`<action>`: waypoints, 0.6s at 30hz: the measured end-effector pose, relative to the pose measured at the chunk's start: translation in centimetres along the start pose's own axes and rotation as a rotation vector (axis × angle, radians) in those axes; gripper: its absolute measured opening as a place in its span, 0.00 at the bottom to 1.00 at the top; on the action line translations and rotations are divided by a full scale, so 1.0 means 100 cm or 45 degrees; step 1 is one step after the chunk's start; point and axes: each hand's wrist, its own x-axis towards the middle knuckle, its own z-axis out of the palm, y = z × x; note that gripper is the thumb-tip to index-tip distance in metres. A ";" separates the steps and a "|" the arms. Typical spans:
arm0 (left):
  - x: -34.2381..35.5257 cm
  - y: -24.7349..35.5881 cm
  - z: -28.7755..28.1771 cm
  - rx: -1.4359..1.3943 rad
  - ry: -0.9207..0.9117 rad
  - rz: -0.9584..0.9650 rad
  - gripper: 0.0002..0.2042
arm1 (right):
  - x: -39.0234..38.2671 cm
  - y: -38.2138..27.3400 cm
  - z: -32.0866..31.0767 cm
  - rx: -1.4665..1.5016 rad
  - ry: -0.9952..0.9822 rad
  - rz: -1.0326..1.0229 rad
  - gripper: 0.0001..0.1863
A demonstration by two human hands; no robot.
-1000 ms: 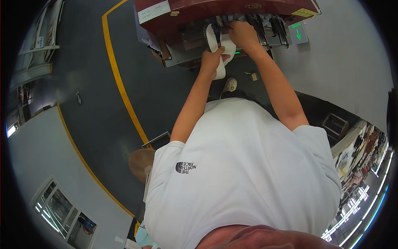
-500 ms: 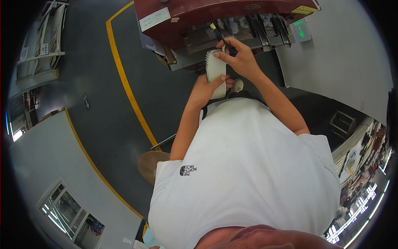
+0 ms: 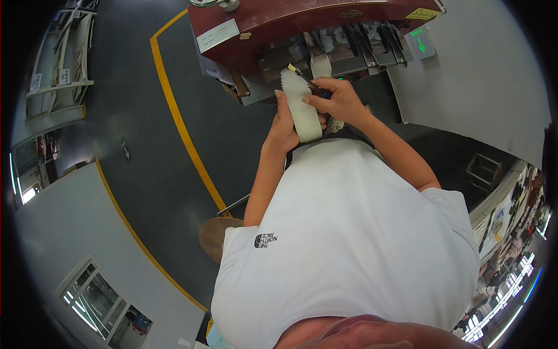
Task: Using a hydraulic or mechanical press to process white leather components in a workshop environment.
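Observation:
A pale white, flat, oblong piece (image 3: 303, 119) with a jagged edge at its top lies between my hands, below the machine's front. My left hand (image 3: 285, 125) is closed round it from the left, thumb up along its side. My right hand (image 3: 344, 103) grips a dark-handled tool (image 3: 313, 82) with a pale yellow tip beside the piece's upper end, while its thumb rests on the piece. Another pale strip (image 3: 321, 64) sits at the machine behind them. Some fingertips are hidden by the piece.
A dark red machine (image 3: 290, 20) with metal arms (image 3: 365, 52) spans the top. Behind my right arm stands a grey panel (image 3: 471, 75). A yellow floor line (image 3: 180, 125) runs on the left, near racks (image 3: 58, 58). A brown stool seat (image 3: 215, 235) is behind my left elbow.
Both hands have drawn back from the machine toward my body with the white piece. The right hand came out holding the tool, then moved lower, and the piece has tilted.

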 end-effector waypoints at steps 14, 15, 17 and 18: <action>-0.006 0.036 -0.062 1.488 0.771 1.051 0.13 | -0.061 0.039 -0.147 0.684 -0.315 -0.199 0.10; -0.014 0.042 -0.063 1.495 0.759 1.055 0.13 | -0.072 0.052 -0.167 0.741 -0.282 -0.480 0.10; -0.023 0.050 -0.070 1.290 0.919 1.107 0.14 | -0.086 0.042 -0.201 0.984 -0.397 -0.458 0.13; -0.022 0.054 -0.070 1.288 0.891 1.098 0.14 | -0.099 0.032 -0.214 0.936 -0.286 -0.432 0.14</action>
